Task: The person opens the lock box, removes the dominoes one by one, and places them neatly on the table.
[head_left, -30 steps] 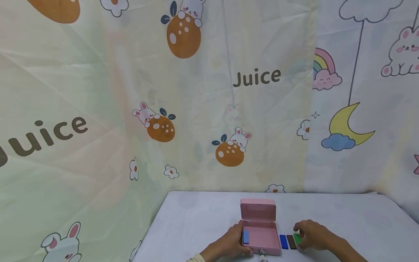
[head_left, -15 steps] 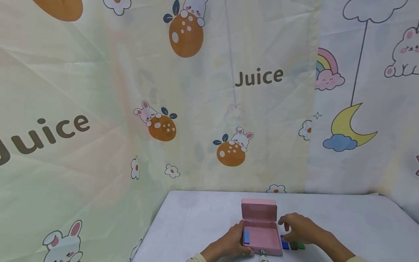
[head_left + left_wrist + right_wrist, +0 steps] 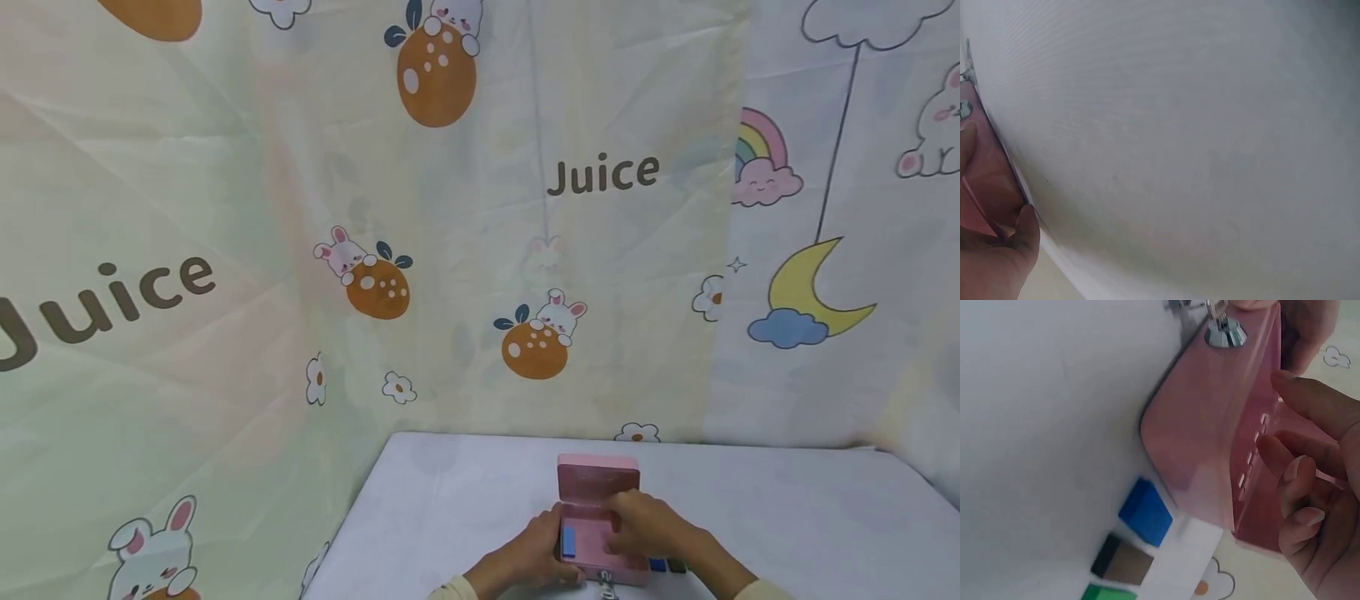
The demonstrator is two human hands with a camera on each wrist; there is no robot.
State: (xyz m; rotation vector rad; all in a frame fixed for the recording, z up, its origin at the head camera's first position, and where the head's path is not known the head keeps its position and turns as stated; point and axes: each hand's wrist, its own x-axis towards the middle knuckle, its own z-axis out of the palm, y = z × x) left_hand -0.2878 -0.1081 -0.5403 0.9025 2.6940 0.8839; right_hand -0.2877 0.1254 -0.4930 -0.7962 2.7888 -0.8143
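A pink metal box [image 3: 587, 523] sits on the table with its lid [image 3: 597, 479] raised. A light blue block [image 3: 569, 542] lies inside along its left wall. My left hand [image 3: 534, 552] grips the box's left front corner, thumb at the front. Over the box's right half reaches my right hand [image 3: 651, 527], fingers bent with a gap between thumb and fingers; I see nothing held there. Beside the box, in the right wrist view, a blue block [image 3: 1146, 512], a brown block [image 3: 1124, 561] and a green block [image 3: 1109, 592] lie in a row.
A key in the lock [image 3: 1225, 332] hangs at the box's front. The white-covered table [image 3: 465, 492] extends around the box. Printed curtains [image 3: 450, 208] stand behind and at the left of it.
My right hand has left the green block and moved left, past the blue block, into the space over the box. The left hand keeps its grip on the box. The head view has shifted slightly.
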